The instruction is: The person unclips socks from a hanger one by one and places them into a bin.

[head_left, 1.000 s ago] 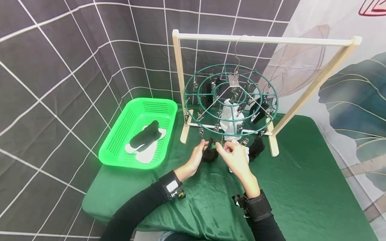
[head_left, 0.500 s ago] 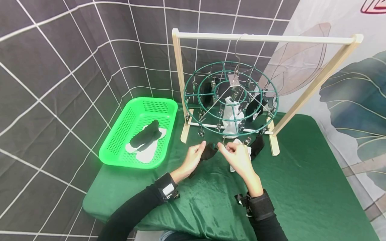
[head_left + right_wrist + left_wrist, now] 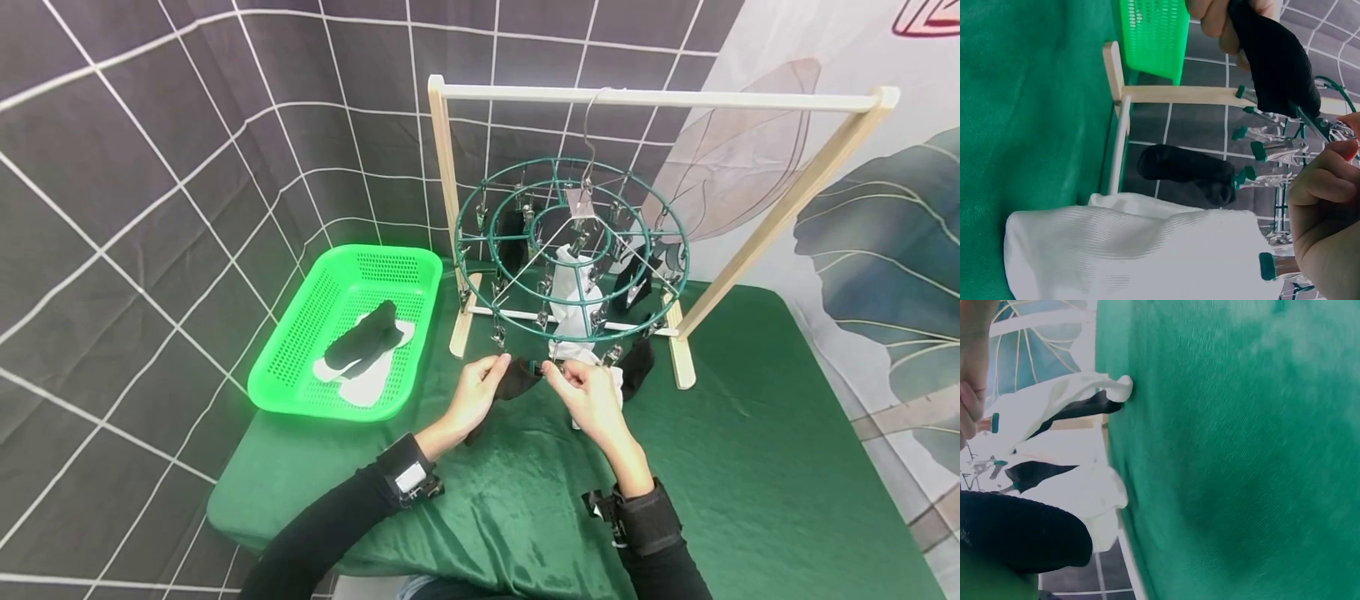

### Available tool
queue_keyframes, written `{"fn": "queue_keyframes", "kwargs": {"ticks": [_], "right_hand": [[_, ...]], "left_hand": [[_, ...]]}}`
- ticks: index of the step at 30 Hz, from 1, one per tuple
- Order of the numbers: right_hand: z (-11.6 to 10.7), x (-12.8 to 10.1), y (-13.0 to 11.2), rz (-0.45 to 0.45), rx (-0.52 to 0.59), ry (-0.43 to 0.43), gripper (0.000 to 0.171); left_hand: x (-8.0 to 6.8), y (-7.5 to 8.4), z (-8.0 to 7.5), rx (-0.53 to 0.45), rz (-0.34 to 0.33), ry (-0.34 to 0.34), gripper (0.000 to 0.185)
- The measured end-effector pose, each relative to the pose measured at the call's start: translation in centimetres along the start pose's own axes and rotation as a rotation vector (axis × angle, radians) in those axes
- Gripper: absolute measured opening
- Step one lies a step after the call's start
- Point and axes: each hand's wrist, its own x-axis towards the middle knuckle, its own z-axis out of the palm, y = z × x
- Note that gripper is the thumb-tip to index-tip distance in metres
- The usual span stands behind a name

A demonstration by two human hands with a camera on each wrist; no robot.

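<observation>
A black sock (image 3: pixel 517 379) hangs between my two hands below the front rim of a round green clip hanger (image 3: pixel 498 243). My left hand (image 3: pixel 472 396) holds the sock on its left side. At the sock's right edge, my right hand (image 3: pixel 588 396) pinches a metal clip (image 3: pixel 1335 130) of the hanger, whose jaws are at the sock's edge. In the right wrist view, a white sock (image 3: pixel 1135 250) and another black sock (image 3: pixel 1185 172) hang from green-tipped clips nearby. Most of the held sock's lower part is hidden behind my left hand in the head view.
The hanger hangs from a wooden stand with a white bar (image 3: pixel 660 98). On the left of the green cloth-covered table (image 3: pixel 750 467) sits a bright green basket (image 3: pixel 262 379), with a black sock (image 3: pixel 363 337) and white socks (image 3: pixel 367 385) inside.
My left hand has shifted slightly left and down, drawing the black sock out sideways from the clip. My right hand stays nearly in place at the clip.
</observation>
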Motion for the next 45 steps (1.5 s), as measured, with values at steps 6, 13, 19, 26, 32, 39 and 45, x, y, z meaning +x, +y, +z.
{"fn": "queue_keyframes", "kwargs": {"ticks": [6,13,19,26,32,39,45], "right_hand": [[0.0,-0.2,0.1,-0.059,0.007,0.045,0.049],[0.0,-0.4,0.3,-0.082,-0.014,0.049,0.049],[0.1,-0.4,0.3,-0.084,-0.006,0.057,0.049],[-0.2,-0.5,0.4,-0.015,0.033,0.079,0.051],[-0.4,-0.6,0.4,0.013,0.026,0.094,0.051],[-1.2,-0.6,0.9,0.043,0.060,0.130,0.051],[-2.2,-0.7,1.8,0.097,0.084,0.159,0.053]], "left_hand": [[0.4,-0.6,-0.7,0.076,0.047,-0.031,0.043],[0.4,0.0,-2.1,0.211,0.059,-0.091,0.044],[0.6,-0.1,-2.8,0.262,0.056,-0.085,0.044],[0.8,0.1,-3.4,0.319,0.059,-0.056,0.043],[1.0,0.5,-3.8,0.368,0.057,-0.060,0.043],[1.5,0.5,-4.9,0.403,0.058,0.006,0.041],[2.2,2.0,-7.7,0.409,0.002,0.048,0.038]]}}
